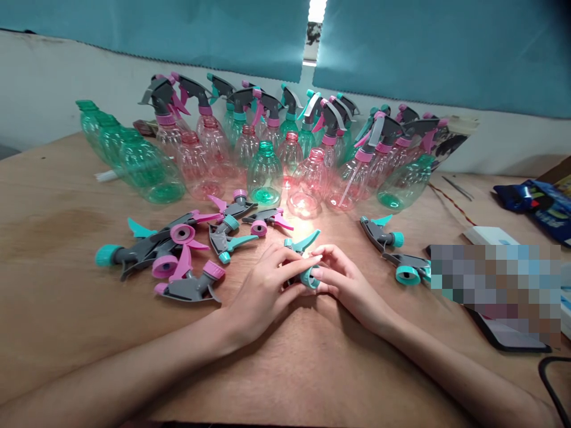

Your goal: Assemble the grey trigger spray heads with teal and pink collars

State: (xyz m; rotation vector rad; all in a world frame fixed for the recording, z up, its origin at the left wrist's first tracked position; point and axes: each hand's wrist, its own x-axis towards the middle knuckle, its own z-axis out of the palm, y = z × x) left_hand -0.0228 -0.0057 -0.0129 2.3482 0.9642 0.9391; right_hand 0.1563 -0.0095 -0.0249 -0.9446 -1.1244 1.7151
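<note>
Between my two hands, low over the wooden table, is a grey spray trigger head (309, 277) with a teal lever and teal collar. My left hand (272, 279) is closed round its grey body. The fingers of my right hand (345, 282) are closed on the teal collar from the other side. To the left lie several loose spray heads, among them a pink-collared one (191, 285) and a teal-collared one (227, 238). Two teal-collared heads lie to the right, one of them a grey spray head (381, 233). A green bottle (265, 175) without a head stands just beyond my hands.
Pink and green bottles crowd the back, several topped with spray heads, like the pink bottle (167, 134). Headless green bottles (151, 169) stand at the left. A phone (513, 333), partly blurred out, lies at the right, near a blue packet (548, 205) and a black cable (551, 380).
</note>
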